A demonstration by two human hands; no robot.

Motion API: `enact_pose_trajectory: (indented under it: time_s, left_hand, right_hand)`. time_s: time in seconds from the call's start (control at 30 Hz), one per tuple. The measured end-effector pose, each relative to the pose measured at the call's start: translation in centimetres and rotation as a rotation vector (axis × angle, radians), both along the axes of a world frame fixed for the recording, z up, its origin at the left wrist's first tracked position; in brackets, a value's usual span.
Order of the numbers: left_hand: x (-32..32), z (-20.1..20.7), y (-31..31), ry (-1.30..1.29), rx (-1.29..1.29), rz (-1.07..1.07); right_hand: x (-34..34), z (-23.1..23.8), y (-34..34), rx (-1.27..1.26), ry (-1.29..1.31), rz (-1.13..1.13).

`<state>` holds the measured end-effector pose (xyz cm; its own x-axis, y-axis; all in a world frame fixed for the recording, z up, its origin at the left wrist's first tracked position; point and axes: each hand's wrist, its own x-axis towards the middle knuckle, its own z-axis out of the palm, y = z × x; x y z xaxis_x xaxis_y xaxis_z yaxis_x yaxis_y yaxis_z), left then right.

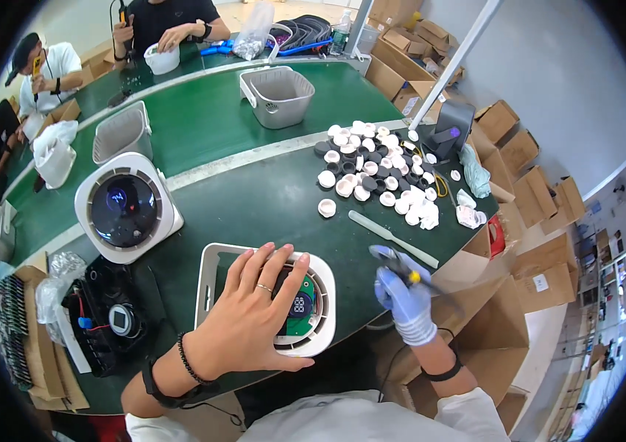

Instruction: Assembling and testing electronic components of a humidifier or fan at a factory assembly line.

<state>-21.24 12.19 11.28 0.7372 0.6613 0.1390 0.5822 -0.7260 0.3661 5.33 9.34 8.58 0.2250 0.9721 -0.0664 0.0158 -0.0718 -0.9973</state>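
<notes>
My bare left hand (254,317) lies spread over a white appliance housing (324,295) at the table's near edge. Between the thumb and fingers, a green circuit board (300,325) with a small lit display shows inside the round opening; the palm hides the rest. To the right, my right hand (405,298), in a pale glove, is closed around a dark handheld tool (394,261) with a yellow part. Motion blurs the tool, so its exact kind does not show. It is apart from the housing.
A finished-looking white unit (123,210) with a lit round panel stands left. Black parts (110,317) lie near it. White and dark caps (368,173) are heaped right, by a translucent stick (394,239). Grey bins (280,96) sit on the green belt (195,110); co-workers sit beyond. Cartons (486,324) stand right.
</notes>
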Motion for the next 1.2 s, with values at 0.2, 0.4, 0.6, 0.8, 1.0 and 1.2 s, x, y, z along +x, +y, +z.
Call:
enact_pose_trajectory:
  time_s: [0.2, 0.4, 0.6, 0.8, 1.0, 1.2]
  left_hand:
    - [0.1, -0.6, -0.1, -0.044, 0.013, 0.034]
    - [0.1, -1.0, -0.1, -0.061, 0.016, 0.035]
    - [0.0, -1.2, -0.1, -0.062, 0.014, 0.031]
    - [-0.7, -0.7, 0.7, -0.056, -0.031, -0.023]
    - [-0.8, -0.4, 0.9, -0.035, -0.051, -0.023]
    - [-0.8, -0.9, 0.6, -0.046, -0.040, -0.017]
  right_hand:
    - [0.4, 4.3, -1.3, 0.123, -0.553, 0.391]
    - [-0.1, 4.7, -0.1, 0.027, -0.744, 0.557]
    - [-0.2, 4.3, 1.0, 0.015, -0.863, 0.677]
    - [-0.2, 4.3, 1.1, -0.005, -0.843, 0.692]
    - [-0.4, 4.7, 1.3, -0.056, -0.854, 0.708]
    - [-2.0, 6.5, 1.2, -0.101, -1.047, 0.751]
